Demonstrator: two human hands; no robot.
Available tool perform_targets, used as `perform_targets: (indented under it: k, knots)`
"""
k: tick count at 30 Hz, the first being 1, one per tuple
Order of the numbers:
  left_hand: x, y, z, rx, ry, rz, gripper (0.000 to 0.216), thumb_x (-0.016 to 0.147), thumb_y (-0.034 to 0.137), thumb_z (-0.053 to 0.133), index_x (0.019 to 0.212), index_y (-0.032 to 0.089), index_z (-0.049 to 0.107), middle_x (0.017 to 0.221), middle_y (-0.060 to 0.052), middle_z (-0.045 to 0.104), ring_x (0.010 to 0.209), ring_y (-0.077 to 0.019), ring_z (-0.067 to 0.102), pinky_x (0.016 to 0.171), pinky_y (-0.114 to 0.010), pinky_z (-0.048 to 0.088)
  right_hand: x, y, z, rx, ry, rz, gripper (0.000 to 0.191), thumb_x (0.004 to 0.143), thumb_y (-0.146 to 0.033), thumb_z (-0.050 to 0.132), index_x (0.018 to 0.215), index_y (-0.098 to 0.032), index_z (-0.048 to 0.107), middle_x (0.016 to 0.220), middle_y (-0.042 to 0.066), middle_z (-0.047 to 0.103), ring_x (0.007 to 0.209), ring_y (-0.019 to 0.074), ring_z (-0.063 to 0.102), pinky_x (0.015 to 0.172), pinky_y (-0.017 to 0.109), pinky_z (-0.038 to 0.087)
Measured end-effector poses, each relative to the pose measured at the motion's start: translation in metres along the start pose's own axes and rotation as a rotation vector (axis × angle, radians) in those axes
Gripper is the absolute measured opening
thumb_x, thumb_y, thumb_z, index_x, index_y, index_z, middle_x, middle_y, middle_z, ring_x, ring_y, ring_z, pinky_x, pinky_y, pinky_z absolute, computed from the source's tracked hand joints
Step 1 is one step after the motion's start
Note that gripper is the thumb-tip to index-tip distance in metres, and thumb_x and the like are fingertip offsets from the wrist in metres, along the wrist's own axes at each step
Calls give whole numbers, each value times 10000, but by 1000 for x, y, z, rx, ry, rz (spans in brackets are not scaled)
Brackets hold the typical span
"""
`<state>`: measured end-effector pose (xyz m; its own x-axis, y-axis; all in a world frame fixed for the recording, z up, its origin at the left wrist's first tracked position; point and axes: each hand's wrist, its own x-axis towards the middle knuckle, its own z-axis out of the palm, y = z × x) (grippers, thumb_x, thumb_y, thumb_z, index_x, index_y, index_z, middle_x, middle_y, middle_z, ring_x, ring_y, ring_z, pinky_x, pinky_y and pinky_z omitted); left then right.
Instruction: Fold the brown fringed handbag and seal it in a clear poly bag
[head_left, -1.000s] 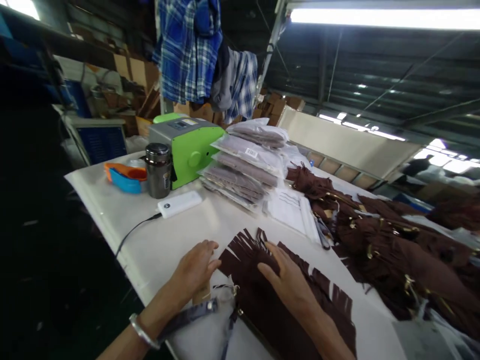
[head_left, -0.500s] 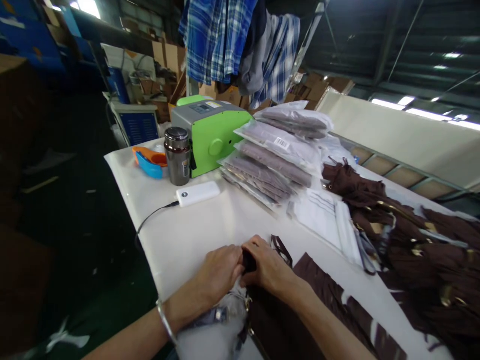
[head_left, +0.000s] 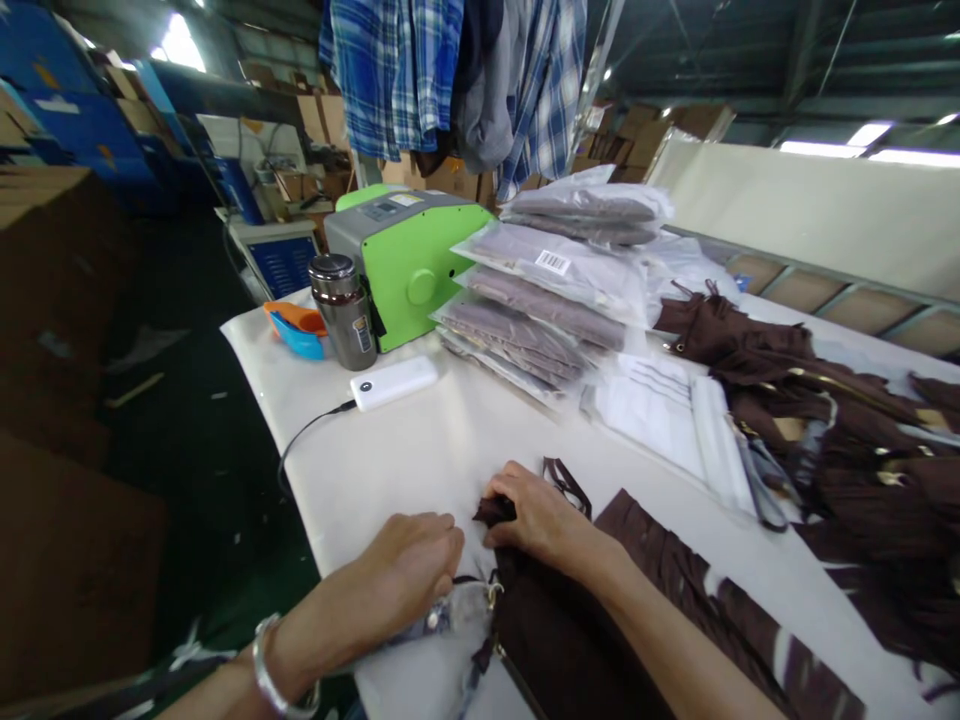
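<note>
Now the hands have parted: half a second ago they met over the fabric, and the left hand (head_left: pixel 409 565) has since drawn off toward the table's near-left side. Its fingers are curled, just above a clear plastic piece (head_left: pixel 469 605), and from where I stand I cannot tell whether anything is pinched inside them. Meanwhile the right hand (head_left: pixel 536 515) keeps its grip, thumb and fingers clamped round the bunched upper end of the brown fringed piece (head_left: pixel 577 640). That piece lies on the white table (head_left: pixel 420 450) at the near edge, its body running under the right forearm, a gold ring (head_left: pixel 493 595) at its left side. A second ago the fringe at that end was splayed out flat; now it is gathered in the grasp, so I'd judge the right hand is doing the holding alone while the left is freed. Just beyond the knuckles, a thin brown loop (head_left: pixel 566 485) lies loose, and a fringed strip (head_left: pixel 727 610) spreads away past the right forearm, untouched by any fingers.
</note>
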<state>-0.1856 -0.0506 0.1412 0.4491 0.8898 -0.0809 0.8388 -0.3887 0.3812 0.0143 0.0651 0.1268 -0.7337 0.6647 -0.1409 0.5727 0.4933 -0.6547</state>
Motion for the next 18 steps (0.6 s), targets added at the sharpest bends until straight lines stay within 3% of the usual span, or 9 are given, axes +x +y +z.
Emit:
perform_targets:
  k: [3,5,8,12,15,18]
  knots:
    - [13,-2,8,22,50,-3,128,902,142,430,830,212,509,846,1,580,733,-165,527,697,-289,388,-2,-1,-4,12,-52,-36,483,568,-418,883,940,-232,637,948,-20,548,862,171,534,709,255,362]
    - [26,-1,16,-7,96,-80,134,902,157,422,820,206,516,814,-2,584,701,-162,528,670,-286,391,-3,-4,-4,-16,-62,-71,543,537,-470,883,953,-236,624,962,-18,550,871,177,530,700,257,361]
    - [46,5,24,-133,178,-183,124,882,164,438,802,203,524,800,-2,595,712,-162,552,678,-287,408,-4,-7,2,-109,7,-73,387,614,-379,851,867,-211,611,911,-14,550,836,168,525,669,252,348]
    - [53,7,22,-403,314,-173,135,881,217,457,782,214,548,817,1,614,780,-163,579,766,-295,442,-6,-6,9,-109,63,-31,119,740,-132,707,761,-192,606,770,-24,550,734,138,538,630,236,348]
    - [48,0,19,-828,403,-271,195,905,379,483,901,215,588,939,-40,660,934,-195,615,888,-326,467,-20,-2,13,-56,172,-70,149,746,-66,681,758,-197,610,793,-15,570,767,143,560,673,235,386]
    - [50,-2,28,-1482,269,-362,459,902,551,459,1119,161,567,1214,-150,627,1174,-236,574,1028,-354,429,-47,0,24,-31,411,-133,149,807,-61,621,773,-202,588,821,5,561,799,154,560,709,249,423]
